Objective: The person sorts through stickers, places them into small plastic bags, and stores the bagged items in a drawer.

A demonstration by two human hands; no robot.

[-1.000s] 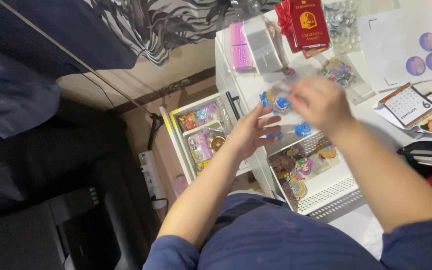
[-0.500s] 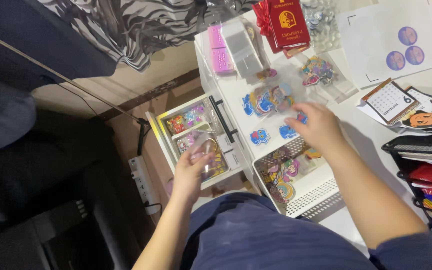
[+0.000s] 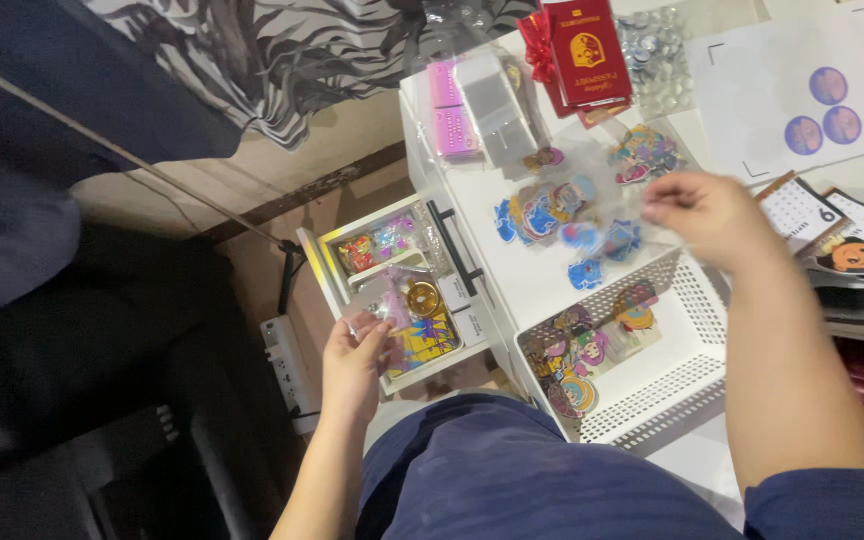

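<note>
L hand (image 3: 352,360) is down at the open white drawer (image 3: 392,290), fingers pinching a clear plastic packet (image 3: 392,305) w/ a gold round piece inside. R hand (image 3: 707,215) is over the white desk (image 3: 522,290), fingertips pressed together on a clear sleeve (image 3: 617,215), blurred, above blue and multicolour stickers (image 3: 542,215). White mesh basket (image 3: 652,360) holds more stickers. Red booklet (image 3: 582,50) and pink pack (image 3: 449,110) at the far edge; white sheet w/ three purple circles (image 3: 802,95) at the desk's R side.

Glossy clear plastic sleeves (image 3: 592,215) over shiny stickers, a perforated white plastic basket (image 3: 692,380), smooth white desk (image 3: 522,290), matt paper sheet (image 3: 802,90).
</note>
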